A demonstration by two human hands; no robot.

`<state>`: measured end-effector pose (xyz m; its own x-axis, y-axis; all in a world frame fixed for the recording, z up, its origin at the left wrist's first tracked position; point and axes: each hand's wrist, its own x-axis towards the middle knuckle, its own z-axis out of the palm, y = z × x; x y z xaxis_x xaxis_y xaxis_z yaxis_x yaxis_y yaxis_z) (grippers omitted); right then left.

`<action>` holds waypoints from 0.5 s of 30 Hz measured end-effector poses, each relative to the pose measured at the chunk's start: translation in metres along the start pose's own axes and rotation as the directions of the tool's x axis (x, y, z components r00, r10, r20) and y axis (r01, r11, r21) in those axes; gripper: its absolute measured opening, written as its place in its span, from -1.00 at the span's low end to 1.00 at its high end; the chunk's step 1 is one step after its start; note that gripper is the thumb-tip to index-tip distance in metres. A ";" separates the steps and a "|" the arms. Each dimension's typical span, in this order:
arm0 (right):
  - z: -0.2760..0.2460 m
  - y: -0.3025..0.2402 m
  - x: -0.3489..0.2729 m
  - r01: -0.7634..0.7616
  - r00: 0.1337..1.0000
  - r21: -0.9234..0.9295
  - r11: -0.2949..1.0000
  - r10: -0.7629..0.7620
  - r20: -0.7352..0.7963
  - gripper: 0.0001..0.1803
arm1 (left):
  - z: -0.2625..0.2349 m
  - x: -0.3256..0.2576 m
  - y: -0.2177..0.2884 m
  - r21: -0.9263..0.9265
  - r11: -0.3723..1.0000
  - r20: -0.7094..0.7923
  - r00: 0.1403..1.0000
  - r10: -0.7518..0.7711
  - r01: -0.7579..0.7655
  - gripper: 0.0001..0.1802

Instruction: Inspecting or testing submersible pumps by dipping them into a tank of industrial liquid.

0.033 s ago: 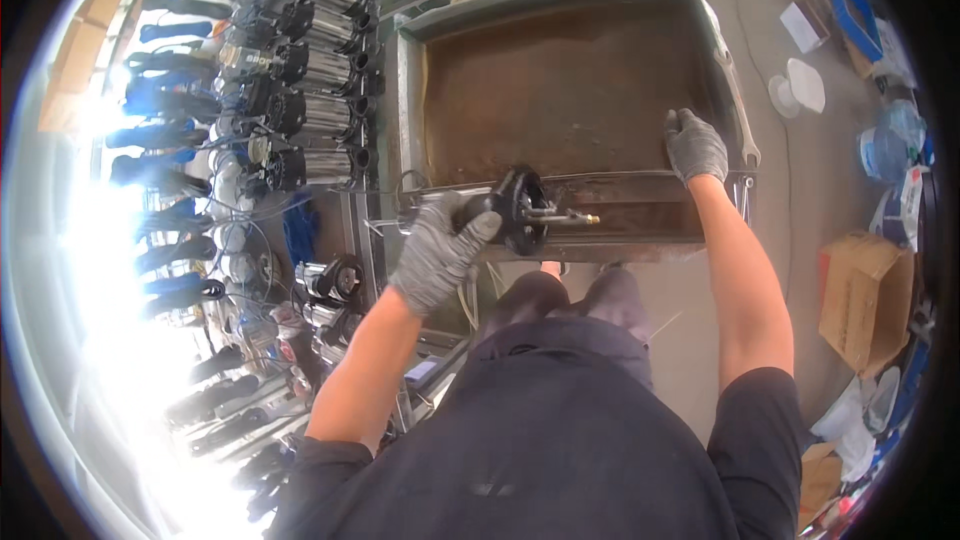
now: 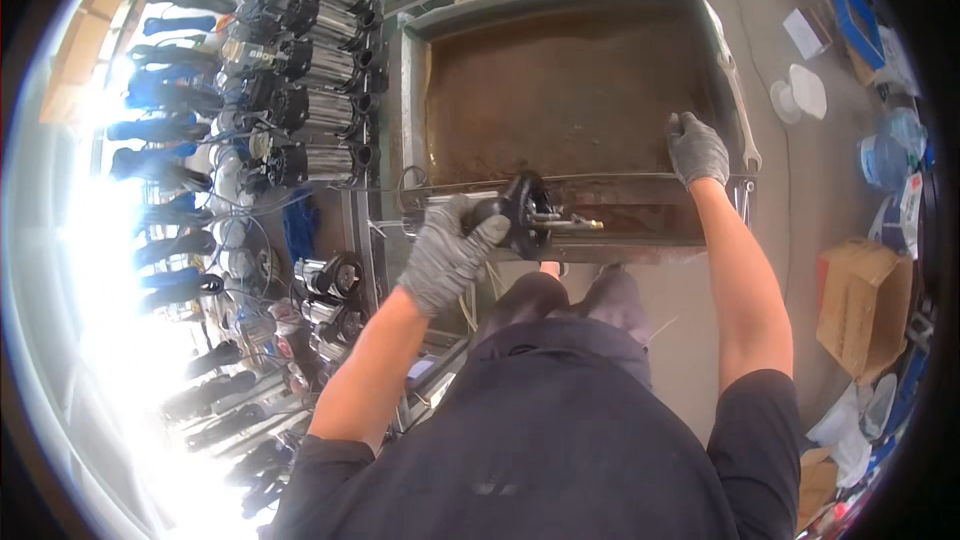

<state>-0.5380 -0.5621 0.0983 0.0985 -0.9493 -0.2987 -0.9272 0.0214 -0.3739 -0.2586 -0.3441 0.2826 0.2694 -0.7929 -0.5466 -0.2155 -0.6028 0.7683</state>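
Observation:
A pump with a black round flange, a silver body and a thin metal shaft tipped in brass lies across the near side of the metal tank. My left hand, in a grey glove, is wrapped round its black part, covering some of the body. The shaft points to the right. Inside the right end of the tank, above brown liquid, is my right hand, also gloved in grey. Its fingers are curled, and what they hold, if anything, is hidden. A wrench rests along the tank's right rim beside it.
On the left, a rack carries several silver-and-black pumps with cables. More pumps lie lower down. To the right stand an open cardboard box, a white spool-like thing, a large clear bottle and a blue tray.
My left hand and the pump have moved slightly to the right. My right hand stays at the tank's right end with its fingers curled.

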 end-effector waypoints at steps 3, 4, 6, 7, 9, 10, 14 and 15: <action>-0.002 -0.003 -0.002 0.012 1.000 -0.025 1.000 -0.013 -0.019 -0.50 | 0.017 0.001 -0.025 -0.029 0.999 0.019 0.999 -0.036 0.037 -0.55; -0.003 -0.004 -0.002 0.002 1.000 -0.033 0.999 -0.002 -0.004 -0.50 | 0.023 0.004 -0.032 0.047 0.999 -0.013 1.000 0.010 -0.010 -0.54; -0.003 -0.005 -0.001 -0.018 1.000 -0.052 0.998 0.019 0.007 -0.48 | 0.033 0.006 -0.045 0.065 0.998 -0.036 0.999 0.024 -0.022 -0.54; -0.002 -0.005 0.000 0.000 0.999 -0.050 0.999 0.002 0.032 -0.48 | 0.040 0.008 -0.051 0.079 0.996 -0.033 0.999 0.031 -0.029 -0.53; 0.001 -0.003 0.000 -0.003 1.000 -0.053 0.999 0.002 -0.011 -0.48 | 0.056 0.015 -0.060 0.065 0.995 -0.043 0.996 0.076 -0.074 -0.45; 0.002 -0.001 0.000 0.020 1.000 -0.047 0.999 -0.020 0.005 -0.48 | 0.065 0.017 -0.065 0.093 0.991 -0.063 0.993 0.104 -0.098 -0.46; 0.007 0.001 0.001 0.054 0.997 -0.042 0.998 -0.056 -0.044 -0.48 | 0.081 0.016 -0.072 -0.001 0.999 -0.039 0.999 0.032 -0.032 -0.50; 0.008 0.002 0.001 0.051 0.994 -0.051 0.997 -0.055 -0.091 -0.48 | 0.081 0.015 -0.072 0.006 1.000 -0.017 1.000 0.021 -0.021 -0.51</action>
<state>-0.5369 -0.5605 0.0901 0.1167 -0.9735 -0.1968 -0.9381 -0.0430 -0.3438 -0.3149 -0.3204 0.1922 0.2811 -0.8037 -0.5245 -0.2268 -0.5867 0.7774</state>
